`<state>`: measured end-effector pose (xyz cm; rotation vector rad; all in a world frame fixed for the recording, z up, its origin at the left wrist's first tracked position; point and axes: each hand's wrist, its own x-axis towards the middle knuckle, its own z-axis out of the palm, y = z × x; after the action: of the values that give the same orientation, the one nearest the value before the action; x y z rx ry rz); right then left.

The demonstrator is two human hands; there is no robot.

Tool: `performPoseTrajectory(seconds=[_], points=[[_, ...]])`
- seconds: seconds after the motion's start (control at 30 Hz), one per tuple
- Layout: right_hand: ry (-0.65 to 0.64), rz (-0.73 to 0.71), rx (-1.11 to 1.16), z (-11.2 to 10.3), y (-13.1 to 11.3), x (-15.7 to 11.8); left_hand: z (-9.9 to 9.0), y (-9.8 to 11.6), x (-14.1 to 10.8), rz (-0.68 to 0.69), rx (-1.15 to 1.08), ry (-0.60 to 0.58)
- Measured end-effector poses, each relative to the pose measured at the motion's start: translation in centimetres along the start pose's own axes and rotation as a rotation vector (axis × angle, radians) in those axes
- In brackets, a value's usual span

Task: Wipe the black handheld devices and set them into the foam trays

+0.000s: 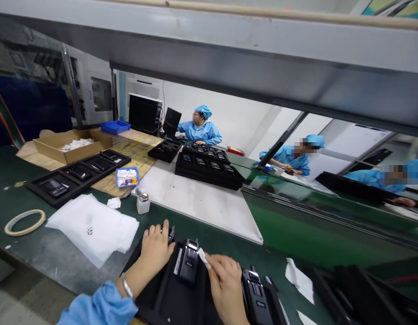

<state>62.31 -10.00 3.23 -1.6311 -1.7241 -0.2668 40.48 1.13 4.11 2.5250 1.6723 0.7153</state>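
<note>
One view, from the person's head, facing forward and down across a green workbench (49, 253): left hand (156, 248) and right hand (225, 280) close at bottom, shelf (195, 49) overhead, co-workers (202, 132) farther beyond.

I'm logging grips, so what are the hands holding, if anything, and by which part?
Right hand: a white wipe, pinched by its lower part. Left hand: any hold is unclear.

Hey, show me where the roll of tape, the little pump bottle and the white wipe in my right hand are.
Roll of tape (22, 233): head view, near edge of the ring.
Pump bottle (143, 207): head view, its white body.
White wipe (204, 257): head view, middle of its exposed part.
</note>
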Motion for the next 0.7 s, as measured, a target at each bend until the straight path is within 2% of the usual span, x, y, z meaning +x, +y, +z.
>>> performPoseTrajectory(seconds=[0.1,0.17,0.23,0.37,0.47,0.53,0.6,0.7], points=[[0.053,-0.034,0.018,-1.6,0.6,-4.6,1.1,1.7,2.6,-0.067,-0.012,-0.045],[0.076,-0.050,0.040,-2.6,0.8,-5.9,1.2,1.7,3.4,-0.089,-0.051,-0.066],[0.102,-0.051,0.072,-3.5,1.2,-6.1,0.6,0.9,3.0,-0.075,-0.115,-0.073],[0.138,-0.032,0.157,-4.4,0.9,-4.9,-1.7,-1.5,-1.2,0.049,-0.328,-0.033],[0.080,-0.071,0.250,-3.8,-0.8,-3.2,-2.4,-2.5,-5.5,0.104,-0.572,0.135],[0.044,-0.127,0.285,-2.9,-2.5,-1.8,-2.3,-2.7,-7.7,0.097,-0.641,0.230],[0.030,-0.190,0.287,-2.1,-4.2,-0.2,-2.0,-2.6,-9.1,0.111,-0.651,0.276],[0.009,-0.289,0.279,-1.2,-6.8,2.2,-2.0,-2.5,-9.9,0.179,-0.646,0.317]])
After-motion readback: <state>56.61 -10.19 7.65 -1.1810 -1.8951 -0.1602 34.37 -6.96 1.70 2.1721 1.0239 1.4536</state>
